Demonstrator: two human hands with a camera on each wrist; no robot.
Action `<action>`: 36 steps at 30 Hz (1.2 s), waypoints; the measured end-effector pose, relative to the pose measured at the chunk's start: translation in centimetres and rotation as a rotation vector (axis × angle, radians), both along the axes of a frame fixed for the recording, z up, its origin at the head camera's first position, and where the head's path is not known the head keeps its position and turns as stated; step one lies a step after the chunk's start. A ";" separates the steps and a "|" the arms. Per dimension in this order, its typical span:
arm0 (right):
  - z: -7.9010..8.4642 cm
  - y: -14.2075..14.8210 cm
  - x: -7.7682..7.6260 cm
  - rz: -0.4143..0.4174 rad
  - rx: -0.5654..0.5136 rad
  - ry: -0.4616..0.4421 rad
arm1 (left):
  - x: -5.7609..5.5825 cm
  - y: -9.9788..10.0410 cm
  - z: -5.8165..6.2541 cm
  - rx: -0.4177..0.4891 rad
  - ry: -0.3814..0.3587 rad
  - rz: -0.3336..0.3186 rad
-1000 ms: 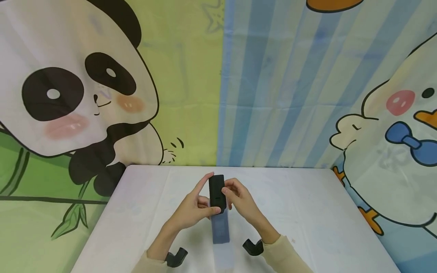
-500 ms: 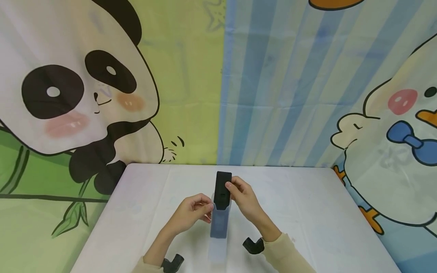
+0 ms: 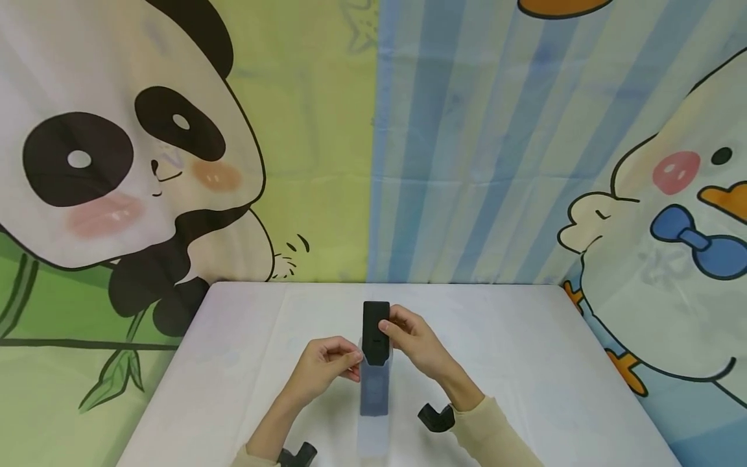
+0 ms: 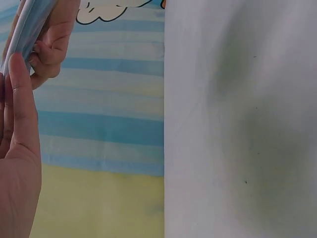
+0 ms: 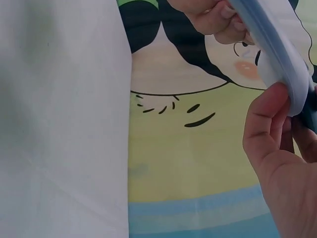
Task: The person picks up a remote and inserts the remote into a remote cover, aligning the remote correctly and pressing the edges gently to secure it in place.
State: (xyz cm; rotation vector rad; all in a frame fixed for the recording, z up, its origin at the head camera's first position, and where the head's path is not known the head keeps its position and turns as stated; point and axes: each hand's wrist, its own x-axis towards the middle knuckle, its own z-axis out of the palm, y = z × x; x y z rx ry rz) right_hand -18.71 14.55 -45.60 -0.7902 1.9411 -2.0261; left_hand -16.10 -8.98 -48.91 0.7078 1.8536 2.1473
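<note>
In the head view, a flat black rectangular piece (image 3: 375, 327) stands upright between the two hands. Its lower end overlaps a long translucent bluish plastic sleeve (image 3: 374, 392), which turns paler toward the bottom. My right hand (image 3: 415, 340) holds the upper right side, thumb across the black face and fingers behind. At the sleeve's upper left edge, my left hand (image 3: 327, 366) pinches with thumb and fingertips. From the right wrist, the sleeve (image 5: 275, 47) shows a rounded end between the right thumb and fingers, the dark piece (image 5: 310, 111) against it. The left wrist view catches only the sleeve's edge (image 4: 29, 27).
A white table (image 3: 496, 363) lies below the hands. Behind it hangs a cartoon cloth with a panda (image 3: 175, 253) on the left and a white bird (image 3: 642, 311) on the right. Black wrist mounts (image 3: 436, 418) sit near both sleeve cuffs.
My left hand has moved from spanning the black piece, finger at its top and thumb near its bottom, down to the sleeve's left edge. My right hand keeps its hold.
</note>
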 end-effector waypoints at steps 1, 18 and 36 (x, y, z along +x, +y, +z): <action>0.0 0.0 0.0 0.006 0.002 -0.001 | 0.1 0.0 0.0 0.009 0.005 0.000; 0.7 0.2 0.2 0.126 -0.008 0.034 | 0.2 -0.5 -0.3 0.146 -0.027 -0.071; -1.0 0.1 1.2 -0.038 -0.017 0.001 | -0.6 0.6 2.4 -0.144 0.006 -0.086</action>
